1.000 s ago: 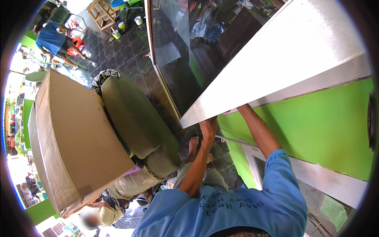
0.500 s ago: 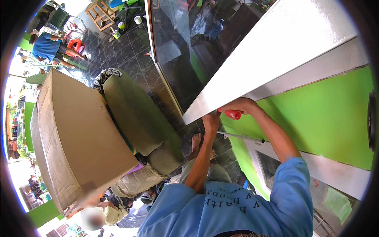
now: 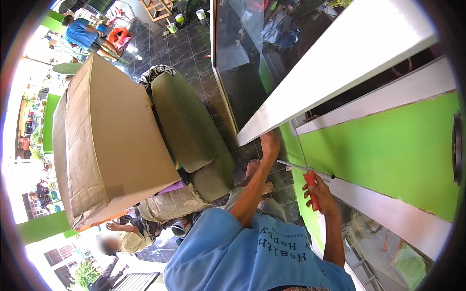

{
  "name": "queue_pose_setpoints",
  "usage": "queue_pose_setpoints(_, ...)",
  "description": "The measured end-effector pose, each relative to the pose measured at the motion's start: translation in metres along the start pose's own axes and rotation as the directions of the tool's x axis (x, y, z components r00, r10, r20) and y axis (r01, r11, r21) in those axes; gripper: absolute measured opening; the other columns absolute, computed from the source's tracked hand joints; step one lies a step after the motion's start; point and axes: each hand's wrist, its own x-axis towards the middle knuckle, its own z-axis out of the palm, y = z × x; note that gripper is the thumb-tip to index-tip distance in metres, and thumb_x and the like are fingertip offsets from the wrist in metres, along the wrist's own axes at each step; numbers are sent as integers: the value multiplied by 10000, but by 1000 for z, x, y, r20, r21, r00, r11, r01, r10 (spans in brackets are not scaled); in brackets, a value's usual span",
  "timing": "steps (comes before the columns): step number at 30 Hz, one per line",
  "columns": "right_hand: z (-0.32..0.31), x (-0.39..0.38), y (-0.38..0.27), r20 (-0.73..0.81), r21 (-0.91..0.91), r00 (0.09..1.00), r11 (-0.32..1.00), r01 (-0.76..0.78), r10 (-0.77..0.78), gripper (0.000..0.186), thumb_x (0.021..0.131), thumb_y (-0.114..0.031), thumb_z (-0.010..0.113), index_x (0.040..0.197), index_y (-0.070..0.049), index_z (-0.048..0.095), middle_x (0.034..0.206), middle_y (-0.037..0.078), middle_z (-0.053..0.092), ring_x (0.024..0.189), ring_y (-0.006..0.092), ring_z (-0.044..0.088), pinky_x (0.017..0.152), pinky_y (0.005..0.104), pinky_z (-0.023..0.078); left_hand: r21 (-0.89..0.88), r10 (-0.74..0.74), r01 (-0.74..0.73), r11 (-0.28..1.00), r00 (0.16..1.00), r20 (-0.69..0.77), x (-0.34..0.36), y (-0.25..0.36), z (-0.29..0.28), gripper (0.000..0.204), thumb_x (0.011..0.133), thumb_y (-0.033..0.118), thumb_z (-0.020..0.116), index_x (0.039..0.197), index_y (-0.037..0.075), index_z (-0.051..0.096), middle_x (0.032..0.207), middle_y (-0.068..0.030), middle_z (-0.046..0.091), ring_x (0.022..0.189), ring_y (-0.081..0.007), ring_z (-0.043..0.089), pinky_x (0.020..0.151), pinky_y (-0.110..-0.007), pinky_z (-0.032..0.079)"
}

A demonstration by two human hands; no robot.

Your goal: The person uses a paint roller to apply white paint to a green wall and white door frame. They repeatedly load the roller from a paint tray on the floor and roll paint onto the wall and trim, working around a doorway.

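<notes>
In my right hand (image 3: pixel 321 193) is a screwdriver (image 3: pixel 312 189), its red handle gripped by closed fingers. Its long thin shaft points up past a grey metal rod toward the white panel. My left hand (image 3: pixel 270 144) is raised against the lower end of the long white panel (image 3: pixel 315 87). The panel's edge hides those fingers, so their grip does not show. A dark gap separates the panel from the white-trimmed green wall (image 3: pixel 378 131) on the right.
A glass pane (image 3: pixel 238 72) in a frame stands behind the panel. To my left, a large cardboard box (image 3: pixel 126 136) lies beside a dark green cushioned seat (image 3: pixel 191 126). One person in blue (image 3: pixel 80 34) is at the far left; another (image 3: pixel 133 240) is at the lower left.
My right hand has come away from the panel, down and right, with the screwdriver. My left hand stays at the panel's end. A gap now shows between panel and wall; the view has shifted.
</notes>
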Motion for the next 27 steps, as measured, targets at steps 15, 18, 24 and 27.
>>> queue_pose_setpoints(15,20,-146,106,-208,107,977,992,74,-51,341,930,-168,515,1235,-23,559,658,-9,524,434,79,452,393,246,368,-168,-324,334,927,942,87,21,41,-109,590,950,11,480,1488,-71,251,1468,-378,354,1371,-507,348,1138,-477,312)
queue_pose_setpoints(18,13,-167,120,-94,122,995,991,57,-46,449,951,-325,632,1232,17,554,671,6,527,463,61,463,384,202,337,-123,-194,182,975,977,-86,17,18,-108,441,945,17,487,1351,-107,366,1254,-395,486,1150,-552,474,974,-552,386)
queue_pose_setpoints(24,21,-198,131,-205,241,975,962,130,-81,521,917,-397,685,1220,12,576,713,-4,545,514,56,468,460,201,361,-105,-168,157,982,981,-102,19,3,-111,497,935,1,492,1399,-101,347,1291,-402,483,1179,-563,474,1005,-542,399)
queue_pose_setpoints(27,23,-203,160,-273,203,948,954,222,-163,551,909,-450,691,1218,-7,583,710,-29,516,540,44,426,474,202,311,-189,-288,290,938,957,39,22,-1,-113,537,929,-8,495,1430,-88,318,1333,-394,463,1208,-552,468,1033,-528,392)
